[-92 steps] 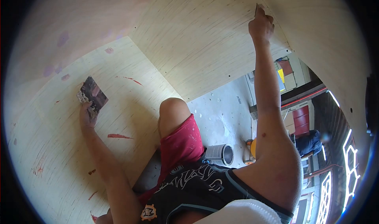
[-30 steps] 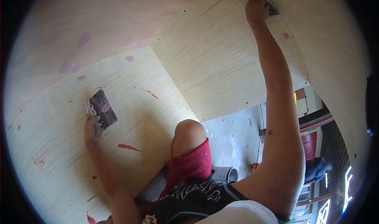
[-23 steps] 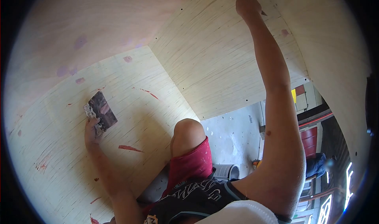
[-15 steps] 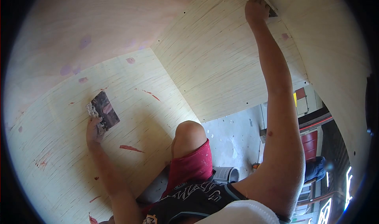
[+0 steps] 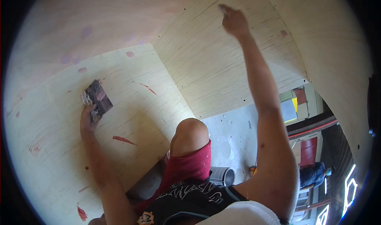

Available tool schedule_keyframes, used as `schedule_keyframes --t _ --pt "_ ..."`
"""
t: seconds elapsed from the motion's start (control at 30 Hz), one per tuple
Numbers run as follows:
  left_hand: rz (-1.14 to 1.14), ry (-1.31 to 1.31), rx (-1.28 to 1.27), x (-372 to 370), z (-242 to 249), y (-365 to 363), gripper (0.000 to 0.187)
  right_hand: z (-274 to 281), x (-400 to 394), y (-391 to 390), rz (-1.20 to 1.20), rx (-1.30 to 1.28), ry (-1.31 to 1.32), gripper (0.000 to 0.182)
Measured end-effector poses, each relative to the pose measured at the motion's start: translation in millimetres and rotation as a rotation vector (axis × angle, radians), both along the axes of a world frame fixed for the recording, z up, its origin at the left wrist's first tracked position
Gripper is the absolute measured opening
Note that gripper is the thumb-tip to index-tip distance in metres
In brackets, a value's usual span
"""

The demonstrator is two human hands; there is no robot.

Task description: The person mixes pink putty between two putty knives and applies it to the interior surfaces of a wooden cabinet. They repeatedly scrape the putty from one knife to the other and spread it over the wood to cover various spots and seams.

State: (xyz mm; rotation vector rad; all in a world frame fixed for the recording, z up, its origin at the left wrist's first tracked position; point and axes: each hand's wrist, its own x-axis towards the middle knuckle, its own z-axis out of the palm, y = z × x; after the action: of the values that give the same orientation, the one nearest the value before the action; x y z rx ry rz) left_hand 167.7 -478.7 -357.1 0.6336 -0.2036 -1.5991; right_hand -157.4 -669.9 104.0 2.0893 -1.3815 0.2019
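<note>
While left hand (image 5: 87,118) holds one plate (image 5: 101,99), right hand (image 5: 235,23) seemingly holds one scraper (image 5: 223,8).

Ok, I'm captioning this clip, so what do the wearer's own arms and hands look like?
Both arms are bare. The top is black and sleeveless, with pale lettering and grey-blue trim. The left hand and right hand have ungloved fingers, and no watch shows.

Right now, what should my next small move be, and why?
Perhaps bring your right hand across to the dark fastener spot near the upper left edge of the plywood panel: it looks uncovered, while reddish patches mark the panel's right side, and the smeared plate in your left hand carries what may be filler.
</note>
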Motion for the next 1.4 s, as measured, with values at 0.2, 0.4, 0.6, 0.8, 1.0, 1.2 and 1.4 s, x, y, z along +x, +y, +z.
schedule_keyframes --t 0.2,0.4,0.6,0.8,1.0,1.2,1.4 --pt "0.243 -0.029 -0.355 -104 116 -9 0.029 -88 -3 125 0.459 0.469 -0.852 0.039" --pt "0.286 0.265 -0.421 -173 240 4 0.031 -124 -24 171 0.932 0.468 -0.772 0.04" --pt "0.335 -0.035 -0.488 -162 260 15 0.023 -87 -72 180 0.751 0.345 -0.518 0.048" --pt "0.254 -0.242 -0.536 -166 267 19 0.02 -40 -54 196 0.862 0.259 -0.234 0.051" --pt "0.217 -0.355 -0.524 -159 267 26 0.017 -28 -35 198 0.874 0.254 0.025 0.047" --pt "0.319 -0.717 -0.595 -152 270 33 0.012 -44 -16 203 0.826 0.263 0.12 0.044" --pt "0.481 -0.227 -0.49 -137 270 36 0.021 -59 -26 201 0.866 0.435 0.027 0.043"
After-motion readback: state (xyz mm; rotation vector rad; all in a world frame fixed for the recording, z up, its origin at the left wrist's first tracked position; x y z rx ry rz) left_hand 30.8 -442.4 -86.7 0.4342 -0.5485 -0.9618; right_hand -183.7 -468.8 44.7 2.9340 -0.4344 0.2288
